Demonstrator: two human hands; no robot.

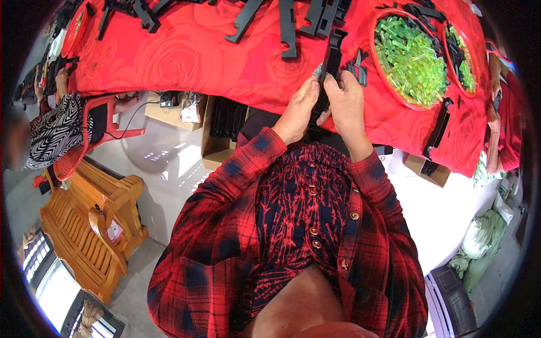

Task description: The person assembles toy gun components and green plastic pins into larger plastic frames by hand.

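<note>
Both my hands grip one long, narrow black plastic part (333, 52), which stands out over the near edge of the red-clothed table (225, 65). My left hand (300, 108) pinches its left side, thumb pointing up along it. From the other side my right hand (346, 104) has its fingers closed round the part. The lower end is partly hidden between my palms. A few small black pieces (359, 70) lie just right of my hands. Beside them sits a round red tray (379, 76) heaped with small translucent green pieces (408, 59).
Several notched black parts (288, 34) lie along the far side. A second tray holds green and black pieces (465, 70). Another black part (438, 127) rests at the right edge. Cardboard boxes (214, 160) stand below. People work left (56, 132) and right (510, 121); a wooden bench (79, 231) stands left.
</note>
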